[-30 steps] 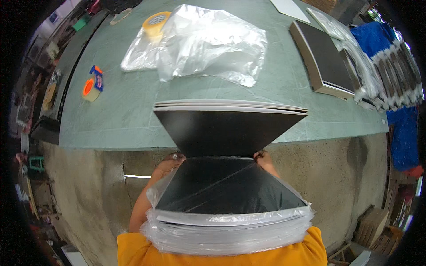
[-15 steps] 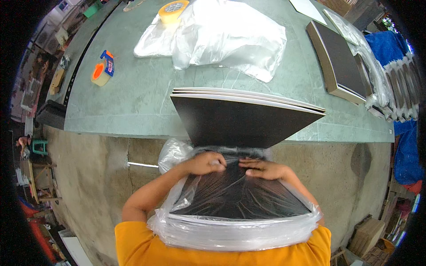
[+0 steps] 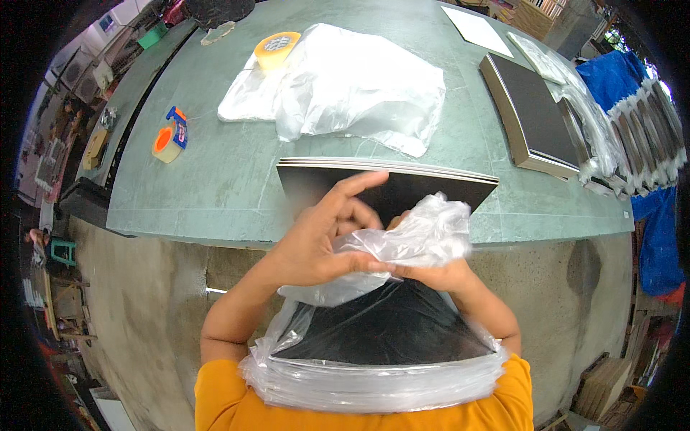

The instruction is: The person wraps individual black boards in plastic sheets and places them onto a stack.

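A crumpled clear plastic bag [image 3: 435,230] is bunched up between my hands, above the dark flat panel covered in clear film [image 3: 381,327] in front of my body. My right hand [image 3: 442,276] grips the bunched plastic, its fingers partly hidden behind it. My left hand [image 3: 313,241] has its thumb against the plastic, close to the right thumb; its index finger is stretched out and the other fingers curl. Just beyond my hands, several black panels with white edges [image 3: 424,185] stand together at the table's near edge. Layered plastic wrapping [image 3: 374,388] lies against my orange shirt.
On the green table [image 3: 215,201] lie a pile of clear plastic bags [image 3: 359,86], a yellow tape roll [image 3: 277,50] and a tape dispenser [image 3: 170,136]. A stack of black panels [image 3: 532,115] rests at the right, near plastic-wrapped panels [image 3: 647,136] and a white sheet [image 3: 476,30].
Both hands have risen from the film-covered panel, and crumpled plastic is now bunched between them. The view has shifted slightly, showing more of the table's far side.
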Demonstrator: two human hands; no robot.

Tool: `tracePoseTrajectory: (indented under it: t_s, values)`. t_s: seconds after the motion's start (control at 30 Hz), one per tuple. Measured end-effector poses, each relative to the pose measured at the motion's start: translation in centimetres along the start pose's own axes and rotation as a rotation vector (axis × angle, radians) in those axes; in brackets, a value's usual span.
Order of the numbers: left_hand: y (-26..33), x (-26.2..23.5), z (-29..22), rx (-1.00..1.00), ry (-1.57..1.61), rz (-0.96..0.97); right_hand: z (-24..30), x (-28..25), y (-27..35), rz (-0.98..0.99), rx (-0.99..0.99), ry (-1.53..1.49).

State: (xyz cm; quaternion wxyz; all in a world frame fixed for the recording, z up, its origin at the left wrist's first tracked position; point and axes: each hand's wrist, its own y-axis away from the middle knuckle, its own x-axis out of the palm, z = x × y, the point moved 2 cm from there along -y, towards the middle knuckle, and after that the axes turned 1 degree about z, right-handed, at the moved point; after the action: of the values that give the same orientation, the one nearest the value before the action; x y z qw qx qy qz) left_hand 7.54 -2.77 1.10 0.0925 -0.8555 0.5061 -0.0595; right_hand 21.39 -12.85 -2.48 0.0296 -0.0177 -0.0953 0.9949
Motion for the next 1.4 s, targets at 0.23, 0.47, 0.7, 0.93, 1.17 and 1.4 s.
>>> tracePoseTrajectory:
  t_s: [0.23,0.47,0.7,0.93,1.17,1.4]
  values:
    - [0.7,-3.1,-0.3,-0.062,-0.152,-0.439,-2.8,-1.6,3.3,0.632,0.264,0.028]
    - [1.3,-2.3,1.1,-0.006,-0.288,-0.548,-0.2,-3.3,3.0,0.348,0.132,-0.199]
    - [1.9,-2.4,1.3,0.010,-0.398,-0.657,0.2,-2.4,3.7,0.052,0.300,-0.238]
    - [2.8,0.6,-1.9,-0.101,-0.291,-0.316,-0.1,-2.1,2.4,-0.041,0.379,-0.345]
    - [3.2,-1.1,3.2,-0.009,-0.539,0.042,-1.3,-3.7,3.4,-0.159,0.197,-0.988]
    - [18.2,-20.4,7.3,-0.219,-0.558,-1.490,-3.3,-10.4,8.2,-0.297,0.208,-0.661]
